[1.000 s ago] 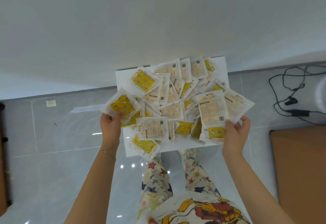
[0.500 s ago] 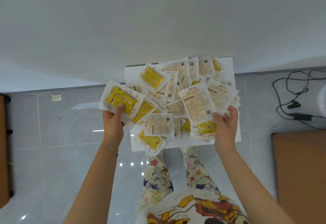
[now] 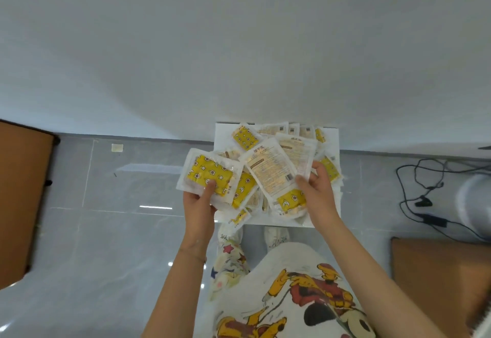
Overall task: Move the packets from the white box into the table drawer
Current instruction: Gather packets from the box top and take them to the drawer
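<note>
A white box [image 3: 335, 135] sits on the floor against the wall, filled with several yellow and beige packets [image 3: 245, 138]. My left hand [image 3: 199, 204] grips a bunch of yellow star-patterned packets [image 3: 210, 175] above the box's left edge. My right hand [image 3: 317, 194] holds another bunch of packets [image 3: 273, 170], beige printed sides up, over the box's middle. The two bunches almost touch. No table drawer is in view.
A white wall fills the upper half. Brown wooden furniture [image 3: 21, 199] stands at the left edge, and another brown surface [image 3: 438, 279] lies at the lower right. Black cables [image 3: 425, 194] trail on the grey tiled floor at the right. My feet stand just before the box.
Both hands have lifted their bunches of packets and brought them together over the box. The view has shifted, with the box now further right and brown furniture showing at left.
</note>
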Available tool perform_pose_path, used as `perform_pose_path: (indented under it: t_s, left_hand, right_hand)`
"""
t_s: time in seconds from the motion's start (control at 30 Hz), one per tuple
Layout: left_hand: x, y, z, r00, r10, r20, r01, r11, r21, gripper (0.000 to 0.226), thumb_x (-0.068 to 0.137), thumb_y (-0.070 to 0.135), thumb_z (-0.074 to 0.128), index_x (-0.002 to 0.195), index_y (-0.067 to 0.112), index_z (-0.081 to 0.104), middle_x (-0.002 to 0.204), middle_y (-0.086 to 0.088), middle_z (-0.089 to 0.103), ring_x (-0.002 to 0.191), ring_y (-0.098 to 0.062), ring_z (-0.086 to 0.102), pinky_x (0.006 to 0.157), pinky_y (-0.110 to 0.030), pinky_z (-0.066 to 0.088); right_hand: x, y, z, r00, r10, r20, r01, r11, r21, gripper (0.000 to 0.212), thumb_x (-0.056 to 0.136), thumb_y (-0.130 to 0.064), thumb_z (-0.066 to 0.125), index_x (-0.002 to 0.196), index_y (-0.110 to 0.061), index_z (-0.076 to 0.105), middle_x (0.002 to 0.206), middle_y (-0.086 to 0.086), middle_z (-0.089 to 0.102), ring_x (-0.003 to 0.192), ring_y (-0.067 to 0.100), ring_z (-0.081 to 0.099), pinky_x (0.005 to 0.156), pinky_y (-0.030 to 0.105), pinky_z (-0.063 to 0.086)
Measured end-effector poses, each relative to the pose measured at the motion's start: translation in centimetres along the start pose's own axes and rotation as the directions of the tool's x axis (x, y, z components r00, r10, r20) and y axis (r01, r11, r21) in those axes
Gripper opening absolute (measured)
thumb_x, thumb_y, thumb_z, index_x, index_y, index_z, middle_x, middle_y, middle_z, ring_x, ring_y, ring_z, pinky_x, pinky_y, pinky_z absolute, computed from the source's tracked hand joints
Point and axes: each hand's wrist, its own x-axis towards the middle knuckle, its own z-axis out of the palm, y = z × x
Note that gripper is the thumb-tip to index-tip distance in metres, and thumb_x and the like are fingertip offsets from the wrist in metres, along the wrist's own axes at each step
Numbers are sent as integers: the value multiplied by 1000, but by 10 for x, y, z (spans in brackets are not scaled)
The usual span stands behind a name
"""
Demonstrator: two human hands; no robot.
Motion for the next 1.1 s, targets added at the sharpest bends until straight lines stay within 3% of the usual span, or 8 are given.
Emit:
perform_pose_path:
  t_s: [0.23,0.4,0.5,0.73,0.87,1.1]
  left_hand:
    - [-64,33,-26,989,109,-98,-111,994,-15,32,92,5,60,123,15,57,114,-6,70,104,-26,68,80,-42,58]
    - [-107,37,-59,965,125,-231,-150,984,-94,40,91,8,62,130,9,52,120,-9,67,107,-30,67,84,-48,57]
    - [-129,41,-89,945,140,-294,-188,972,-140,41,92,9,62,131,11,51,121,-9,67,107,-30,67,89,-52,54]
    - [-179,51,-188,870,196,-453,-309,932,-189,36,93,8,61,128,13,53,119,-8,68,107,-30,67,84,-48,57]
    - [-214,53,-258,799,186,-572,-380,893,-241,28,93,6,59,114,25,60,111,0,71,104,-25,68,81,-41,59]
    - [-273,35,-388,703,92,-706,-423,851,-310,30,94,8,59,121,21,56,119,-5,67,106,-24,67,80,-37,59]
  right_hand:
    - [-45,-41,21,989,-46,139,73,979,-191,31,94,-2,52,116,-22,43,104,-4,67,88,8,68,74,27,58]
    - [-80,-53,55,939,-60,340,173,934,-314,32,93,-3,54,118,-19,43,105,-1,67,87,11,68,73,29,58]
    - [-101,-56,82,887,-26,461,200,922,-332,35,93,-3,56,122,-17,42,103,-5,66,82,4,68,63,21,56]
    - [-165,-33,165,757,81,648,257,876,-409,45,90,-3,61,123,-23,39,120,3,63,100,14,66,81,36,59]
    - [-214,-16,222,717,87,691,299,858,-418,46,90,-1,61,121,-26,38,112,-6,60,94,5,64,72,25,58]
    - [-301,30,317,662,143,736,372,790,-488,46,90,-4,62,122,-29,38,101,-21,61,83,-3,67,65,21,57]
